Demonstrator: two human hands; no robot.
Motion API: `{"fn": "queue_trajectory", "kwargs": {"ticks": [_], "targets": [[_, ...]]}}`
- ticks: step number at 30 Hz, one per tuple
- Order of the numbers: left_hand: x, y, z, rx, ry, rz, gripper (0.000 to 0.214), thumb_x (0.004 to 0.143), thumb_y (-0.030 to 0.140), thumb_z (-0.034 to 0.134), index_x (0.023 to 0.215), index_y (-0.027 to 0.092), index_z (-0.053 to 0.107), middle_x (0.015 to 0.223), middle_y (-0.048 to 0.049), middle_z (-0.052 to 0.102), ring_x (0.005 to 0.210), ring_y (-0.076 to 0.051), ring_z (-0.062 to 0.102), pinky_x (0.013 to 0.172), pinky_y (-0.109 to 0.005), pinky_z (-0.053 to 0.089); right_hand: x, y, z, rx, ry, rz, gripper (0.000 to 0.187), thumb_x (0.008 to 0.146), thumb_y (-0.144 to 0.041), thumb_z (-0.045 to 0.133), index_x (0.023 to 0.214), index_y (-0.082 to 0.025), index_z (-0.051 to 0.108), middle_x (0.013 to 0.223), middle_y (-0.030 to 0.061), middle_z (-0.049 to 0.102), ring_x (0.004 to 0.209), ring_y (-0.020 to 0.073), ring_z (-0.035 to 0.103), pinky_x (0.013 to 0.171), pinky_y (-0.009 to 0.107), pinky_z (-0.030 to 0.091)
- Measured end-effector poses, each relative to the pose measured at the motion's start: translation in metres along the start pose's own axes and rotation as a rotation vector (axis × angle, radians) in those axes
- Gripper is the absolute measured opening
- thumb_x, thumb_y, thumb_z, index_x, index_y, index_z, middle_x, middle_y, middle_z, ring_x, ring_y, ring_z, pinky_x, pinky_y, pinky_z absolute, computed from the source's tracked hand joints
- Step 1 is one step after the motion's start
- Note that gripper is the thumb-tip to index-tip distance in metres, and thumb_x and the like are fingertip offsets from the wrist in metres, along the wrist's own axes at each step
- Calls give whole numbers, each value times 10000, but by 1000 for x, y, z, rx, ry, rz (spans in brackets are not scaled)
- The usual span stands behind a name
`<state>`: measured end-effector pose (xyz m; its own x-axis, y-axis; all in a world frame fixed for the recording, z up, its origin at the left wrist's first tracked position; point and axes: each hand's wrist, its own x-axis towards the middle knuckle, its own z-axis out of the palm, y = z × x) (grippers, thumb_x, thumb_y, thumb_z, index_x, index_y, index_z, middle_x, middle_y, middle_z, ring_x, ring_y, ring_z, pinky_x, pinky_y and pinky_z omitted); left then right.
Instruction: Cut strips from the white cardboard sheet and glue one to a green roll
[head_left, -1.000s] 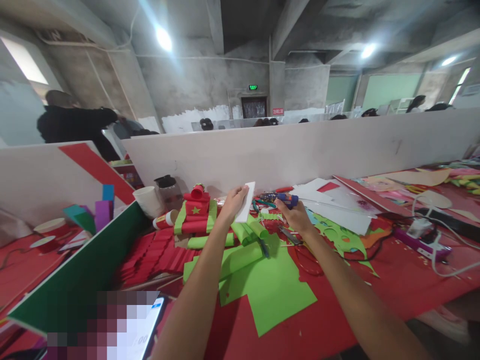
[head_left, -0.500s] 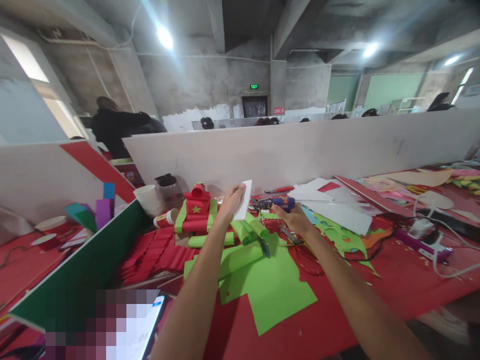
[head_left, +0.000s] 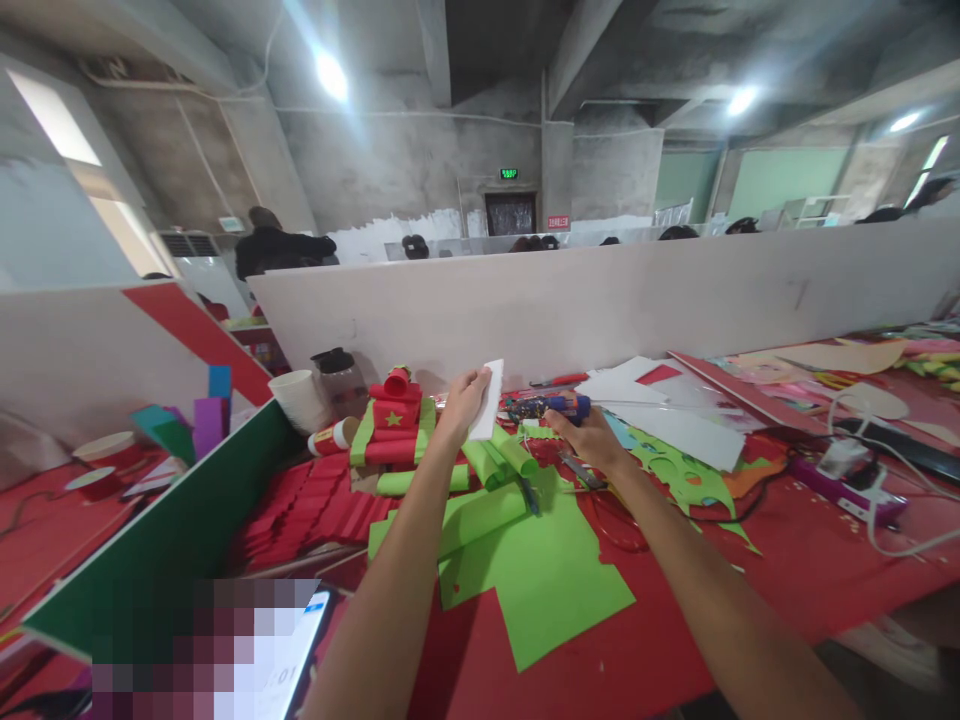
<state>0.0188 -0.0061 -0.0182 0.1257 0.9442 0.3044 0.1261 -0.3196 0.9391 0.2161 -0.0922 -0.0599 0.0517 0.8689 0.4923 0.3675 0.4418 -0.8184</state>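
Hands: two, both the person's own, reaching out over the far middle of the red desk (head_left: 757, 565).
Left hand (head_left: 462, 400): fingers closed in a pinch on the near edge of one white card (head_left: 489, 396), which stands up on end, tilted slightly right, above the desk.
Right hand (head_left: 594, 438): fingers curled tight round the handle of one glue gun (head_left: 551, 405). The gun lies level, just right of the card, with its tip pointing left towards it. Whether the tip touches the card cannot be told.
Green rolls (head_left: 496, 460): at least four. A bunch lies just below the card, one long one sits nearer, and one lies further left.
Green sheet (head_left: 547, 585): one large cut piece, flat on the desk between the two forearms.
Paper model (head_left: 392, 425): one, red with green bands and a yellow star, just left of the left hand.
Cup (head_left: 298, 400): one white paper cup, left of the model.
Jar (head_left: 337, 378): one, dark-lidded, between the cup and the model, against the white partition (head_left: 637, 295).
White sheets (head_left: 667, 415): a loose pile, far right of the right hand; the number cannot be counted.
Power strip (head_left: 840, 480): one, purple, well to the right, with white cables.
Phone (head_left: 289, 650): one, at the near left edge, its screen lit.
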Motion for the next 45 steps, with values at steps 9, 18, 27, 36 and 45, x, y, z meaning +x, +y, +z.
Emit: {"fn": "queue_trajectory", "kwargs": {"ticks": [9, 18, 27, 36, 45], "targets": [[-2, 2, 1, 28, 4, 15, 257, 870, 390, 534, 757, 163, 573, 564, 30, 487, 476, -100, 419, 448, -201, 316, 0, -4, 1, -43, 53, 16, 354, 811, -568, 591, 791, -216, 554, 512, -56, 510, 441, 129, 482, 466, 247, 393], [0, 1, -1, -25, 4, -4, 236, 886, 348, 532, 737, 167, 557, 531, 44, 436, 428, -91, 381, 414, -202, 301, -2, 0, 1, 4, -50, 27, 345, 804, -549, 627, 817, -206, 608, 470, -74, 457, 444, 113, 431, 471, 244, 362], [1, 1, -2, -46, 10, -1, 248, 887, 354, 538, 721, 170, 552, 516, 47, 426, 418, -92, 383, 417, -205, 318, -4, 1, -2, 69, -158, 36, 340, 821, -542, 621, 772, -208, 584, 449, -71, 491, 386, 112, 457, 431, 240, 361], [2, -2, -2, -30, 10, 5, 240, 882, 365, 540, 763, 160, 577, 550, 33, 465, 437, -99, 414, 418, -209, 328, -2, -8, -2, -24, -55, -37, 336, 813, -539, 611, 786, -207, 568, 520, -62, 488, 495, 120, 455, 504, 246, 379], [2, 1, -2, -16, 20, -2, 236, 884, 347, 529, 749, 158, 573, 543, 41, 451, 428, -91, 389, 411, -207, 304, -4, -2, 1, 17, -117, -22, 320, 821, -520, 616, 760, -215, 542, 495, -71, 458, 454, 110, 416, 476, 242, 343]]}}
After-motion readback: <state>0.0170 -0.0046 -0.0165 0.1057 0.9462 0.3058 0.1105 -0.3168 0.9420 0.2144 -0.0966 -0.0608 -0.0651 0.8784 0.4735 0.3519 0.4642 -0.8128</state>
